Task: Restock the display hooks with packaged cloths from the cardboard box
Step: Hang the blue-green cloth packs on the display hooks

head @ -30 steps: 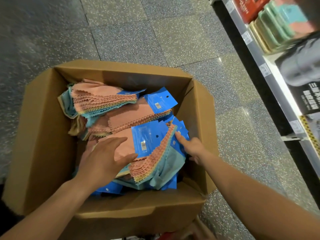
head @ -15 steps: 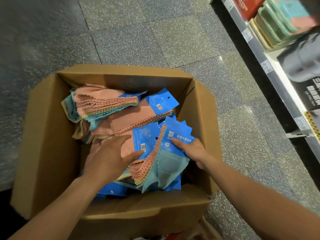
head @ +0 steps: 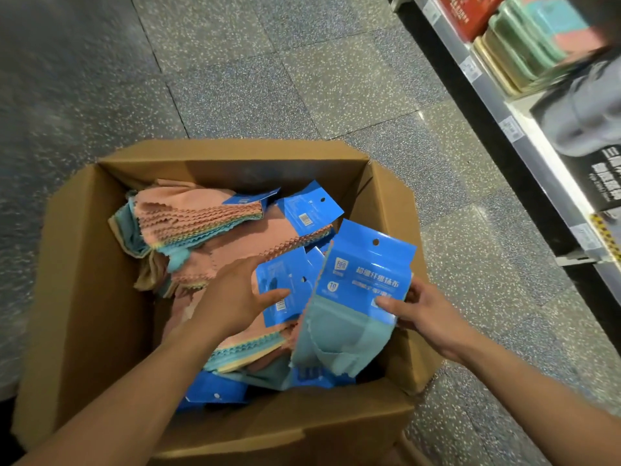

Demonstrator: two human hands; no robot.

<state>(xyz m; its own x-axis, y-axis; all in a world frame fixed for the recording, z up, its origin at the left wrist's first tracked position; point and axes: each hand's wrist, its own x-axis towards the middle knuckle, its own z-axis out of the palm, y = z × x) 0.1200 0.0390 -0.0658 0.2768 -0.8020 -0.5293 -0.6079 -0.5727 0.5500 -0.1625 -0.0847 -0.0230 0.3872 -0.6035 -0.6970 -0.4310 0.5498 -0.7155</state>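
The pack [head: 363, 284] is in the right hand [head: 424, 314], lifted over the right part of the box [head: 84, 297]; its lower cloth edge hangs inside the box opening. The right hand is closed on it in a pinch: the thumb lies on the front of the blue card and the fingers sit behind the pack's right edge. The pack's long axis runs from the hang hole [head: 376, 242] at the far end to the loose teal cloth at the near end, tilted slightly right. The hole end points away from the person and is free of both hands. The left hand [head: 235, 297] grips a second pack [head: 285, 287] just left of the first, with the thumb across the card face and the fingers passing behind its left edge; this pack lies on the heap in the box. No hooks are in view. The shelf [head: 537, 169] stands right of the box, so the right hand is the nearer one to it, and the next move probably calls for raising the pack clear and presenting the hole end first. The pack has a glossy blue header card with white print and a round hole, above a stack of thin, soft cloths with zigzag edges; the front one is teal, and the stack will likely flop below the card
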